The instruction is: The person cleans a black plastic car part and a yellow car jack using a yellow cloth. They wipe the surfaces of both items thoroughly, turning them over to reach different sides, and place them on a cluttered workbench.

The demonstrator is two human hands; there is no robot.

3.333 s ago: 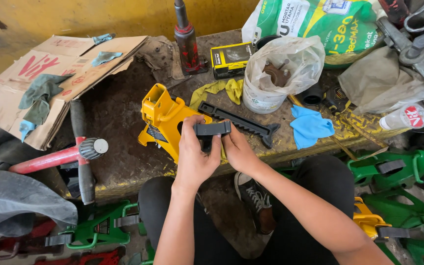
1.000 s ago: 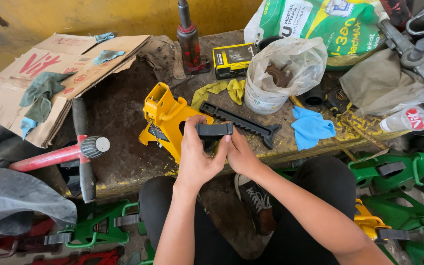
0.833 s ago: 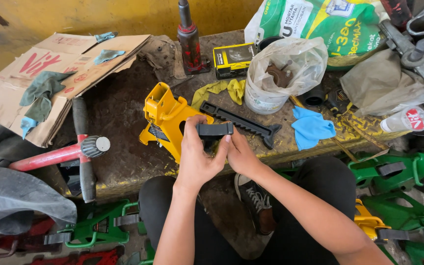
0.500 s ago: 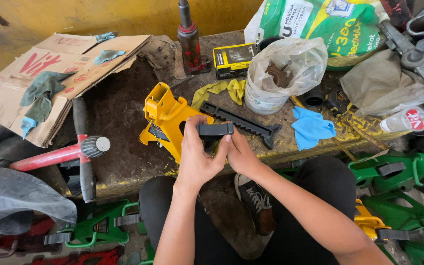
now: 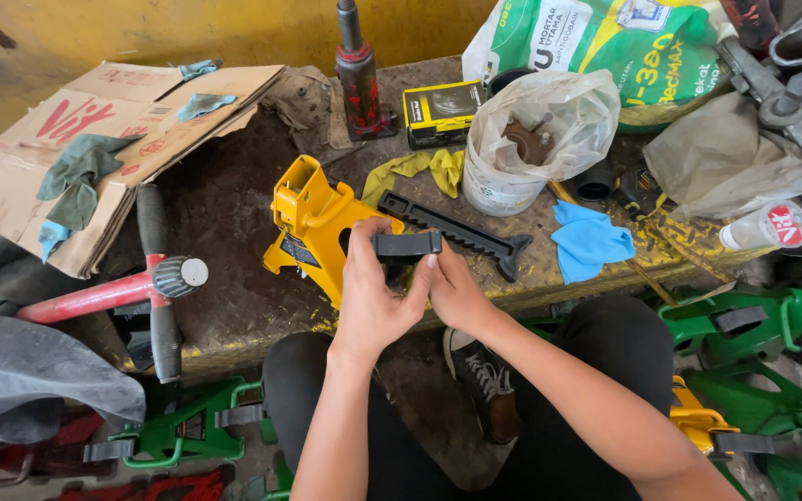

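Both of my hands hold a small flat black part (image 5: 407, 244) up in front of me, above the bench edge. My left hand (image 5: 373, 297) wraps it from the left with the thumb behind. My right hand (image 5: 457, 289) pinches its right end. Just behind it a yellow jack stand frame (image 5: 312, 223) lies on its side on the dirty bench (image 5: 225, 213). A black toothed ratchet bar (image 5: 461, 232) lies to the right of the frame.
Flattened cardboard (image 5: 95, 139) with rags, a red bottle jack (image 5: 360, 74), a yellow-black box (image 5: 440, 111), a plastic-lined white bucket (image 5: 522, 148), a blue cloth (image 5: 588, 241), a green sack (image 5: 624, 46). Red-handled tool (image 5: 113, 292) at left. Green stands (image 5: 754, 334) on the floor.
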